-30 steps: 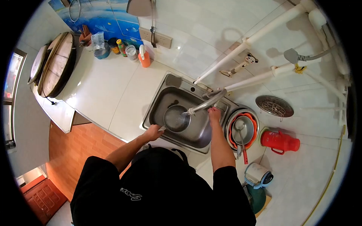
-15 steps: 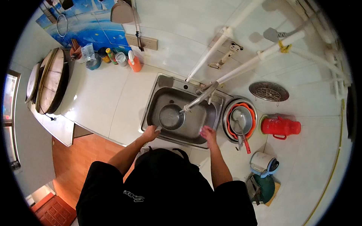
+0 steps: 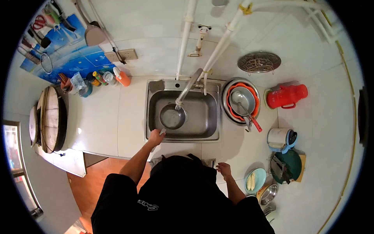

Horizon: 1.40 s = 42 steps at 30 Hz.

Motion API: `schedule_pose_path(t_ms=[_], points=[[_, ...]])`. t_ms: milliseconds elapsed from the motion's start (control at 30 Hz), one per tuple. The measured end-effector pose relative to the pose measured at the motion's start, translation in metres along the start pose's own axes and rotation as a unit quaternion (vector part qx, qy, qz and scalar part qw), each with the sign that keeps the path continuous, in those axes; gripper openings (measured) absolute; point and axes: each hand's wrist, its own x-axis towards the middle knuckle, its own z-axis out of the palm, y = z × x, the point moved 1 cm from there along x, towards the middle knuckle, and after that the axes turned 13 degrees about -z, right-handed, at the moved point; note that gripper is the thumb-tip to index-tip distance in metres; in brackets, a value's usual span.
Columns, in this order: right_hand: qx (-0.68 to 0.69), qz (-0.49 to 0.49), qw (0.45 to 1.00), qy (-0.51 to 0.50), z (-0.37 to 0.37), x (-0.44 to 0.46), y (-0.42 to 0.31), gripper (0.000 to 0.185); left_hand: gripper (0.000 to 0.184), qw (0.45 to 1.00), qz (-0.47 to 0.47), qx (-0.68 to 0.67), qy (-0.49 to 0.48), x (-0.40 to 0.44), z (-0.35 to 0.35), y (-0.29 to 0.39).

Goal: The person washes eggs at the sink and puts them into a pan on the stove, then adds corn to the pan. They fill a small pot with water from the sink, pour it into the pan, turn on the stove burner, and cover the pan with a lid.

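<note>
Left hand grips the handle of a round pan, which sits inside the sink toward its left edge, the handle angled to the front left corner and the faucet ending above the pan's back rim. Right hand is released, fingers loosely curled, near the front edge of the table and left of a pale blue bowl holding corn, while nested basins stand beside the sink's right edge.

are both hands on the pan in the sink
No, only the left hand holds the pan, by its handle, while the right hand is outside the sink.
</note>
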Motion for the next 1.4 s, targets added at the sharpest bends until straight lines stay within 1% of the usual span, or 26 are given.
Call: schedule_pose_path(t_ms=[67,200,300,367,400,467,533,600,667,767,800,833,900,1000,1067,1100,1133,1167,1200,1233,1267,1300,1333,1367,1400], points=[[-0.032,-0.003,0.999,0.023,-0.011,-0.010,0.010,0.023,0.031,0.999,-0.012,-0.034,-0.003,-0.006,-0.001,0.008],[-0.011,-0.013,1.000,0.020,-0.030,-0.026,0.019,0.023,0.031,1.000,-0.015,-0.011,0.000,-0.005,0.002,0.011],[-0.029,-0.034,0.999,0.015,-0.044,-0.031,0.030,0.026,0.030,1.000,-0.018,-0.009,0.014,-0.008,0.006,0.008],[-0.036,-0.038,0.998,0.018,-0.049,-0.032,0.032,0.026,0.029,0.998,-0.037,-0.047,-0.013,-0.010,0.007,0.009],[-0.047,-0.041,0.998,0.019,-0.051,-0.035,0.032,0.026,0.029,0.998,-0.032,-0.041,-0.017,-0.014,0.005,0.015],[-0.050,-0.054,0.997,0.027,-0.058,-0.041,0.031,0.027,0.028,0.993,-0.080,-0.074,-0.044,-0.022,-0.001,0.024],[-0.080,-0.076,0.993,0.040,-0.062,-0.050,0.036,0.028,0.027,0.994,-0.065,-0.066,-0.053,-0.025,-0.008,0.030],[-0.043,-0.069,0.994,0.067,-0.054,-0.064,0.041,0.029,0.027,0.995,-0.047,-0.055,-0.064,-0.024,-0.014,0.028],[-0.052,-0.062,0.991,0.105,-0.040,-0.086,0.046,0.030,0.028,0.998,-0.031,-0.024,-0.059,-0.013,-0.016,0.019],[0.003,-0.056,0.986,0.159,-0.006,-0.125,0.077,0.029,0.029,0.996,0.000,-0.006,-0.086,0.010,-0.018,-0.003],[0.023,-0.049,0.982,0.181,0.007,-0.140,0.087,0.029,0.029,0.995,0.009,0.005,-0.098,0.007,-0.024,-0.001],[-0.027,-0.033,0.980,0.193,0.021,-0.154,0.099,0.028,0.029,0.994,0.018,0.018,-0.102,0.002,-0.033,0.006],[-0.005,-0.033,0.976,0.215,0.051,-0.189,0.119,0.028,0.029,0.991,0.042,0.041,-0.119,0.006,-0.036,0.017],[0.015,-0.017,0.969,0.245,0.093,-0.241,0.144,0.028,0.030,0.983,0.092,0.088,-0.134,0.020,-0.041,0.000],[0.025,-0.004,0.961,0.275,0.118,-0.269,0.165,0.027,0.027,0.968,0.154,0.099,-0.170,0.020,-0.042,0.000],[0.024,0.020,0.960,0.279,0.129,-0.281,0.182,0.026,0.027,0.961,0.173,0.112,-0.183,0.010,-0.045,0.012],[0.024,0.044,0.957,0.285,0.141,-0.291,0.198,0.024,0.027,0.962,0.149,0.104,-0.205,-0.011,-0.055,0.030],[0.058,0.021,0.943,0.327,0.155,-0.302,0.211,0.020,0.027,0.960,0.124,0.100,-0.228,-0.028,-0.056,0.037],[0.074,0.026,0.933,0.350,0.166,-0.311,0.226,0.020,0.026,0.950,0.184,0.125,-0.217,-0.004,-0.045,0.009],[0.082,0.053,0.929,0.357,0.175,-0.318,0.245,0.018,0.025,0.936,0.244,0.148,-0.206,0.022,-0.031,-0.010],[0.092,0.079,0.925,0.361,0.185,-0.325,0.263,0.017,0.025,0.925,0.263,0.162,-0.223,0.002,-0.030,0.008],[0.110,0.084,0.914,0.382,0.195,-0.331,0.280,0.017,0.026,0.936,0.198,0.137,-0.257,-0.036,-0.041,0.030],[0.083,0.066,0.917,0.384,0.205,-0.337,0.294,0.017,0.027,0.942,0.128,0.114,-0.288,-0.070,-0.049,0.050],[0.056,0.049,0.920,0.384,0.216,-0.344,0.305,0.018,0.027,0.934,0.143,0.130,-0.300,-0.090,-0.049,0.060],[0.074,0.052,0.911,0.403,0.229,-0.351,0.315,0.018,0.026,0.929,0.134,0.148,-0.311,-0.106,-0.047,0.066]])
